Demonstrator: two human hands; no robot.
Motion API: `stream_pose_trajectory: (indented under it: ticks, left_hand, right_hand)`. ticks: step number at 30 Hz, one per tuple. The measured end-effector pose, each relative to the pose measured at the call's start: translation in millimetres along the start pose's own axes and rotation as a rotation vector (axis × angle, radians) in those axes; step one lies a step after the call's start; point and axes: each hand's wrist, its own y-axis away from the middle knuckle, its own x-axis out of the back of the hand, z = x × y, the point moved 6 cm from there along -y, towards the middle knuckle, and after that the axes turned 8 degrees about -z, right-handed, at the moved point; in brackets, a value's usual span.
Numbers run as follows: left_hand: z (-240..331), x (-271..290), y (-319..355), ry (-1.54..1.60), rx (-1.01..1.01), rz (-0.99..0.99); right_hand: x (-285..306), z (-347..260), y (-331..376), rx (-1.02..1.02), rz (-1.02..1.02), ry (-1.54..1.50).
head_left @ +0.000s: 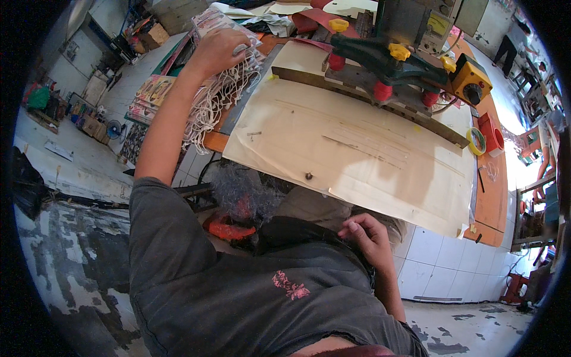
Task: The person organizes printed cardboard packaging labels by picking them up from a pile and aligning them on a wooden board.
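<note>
My left hand (221, 52) reaches to the far left and is closed on the edge of a printed plastic bag (241, 37) on top of a pile. White cords (209, 110) hang in a tangle from the pile, below that hand. My right hand (370, 237) rests near my lap, just off the front edge of the work board. Its fingers are curled in with the thumb against them, and nothing shows between them. A cream sheet (333, 149) covers the board in front of me, with thin marks and a small dark spot on it.
A press with a dark green frame (380, 56), yellow knobs and a long metal bar (380, 101) stands over the sheet's far side. A yellow control box (473, 82), tape roll (476, 141) and red tape dispenser (491, 135) sit at right. More printed bags (148, 98) lie at left.
</note>
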Motion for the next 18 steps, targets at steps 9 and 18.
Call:
stream_pose_trajectory:
  ticks: [9,18]
  left_hand:
    - [-3,4,-8,0.071,-0.084,-0.076]
    - [-3,7,-10,0.171,-0.110,-0.149]
  right_hand:
    - [1,-2,-2,0.028,0.012,0.060]
    - [3,-4,-1,0.036,0.023,0.067]
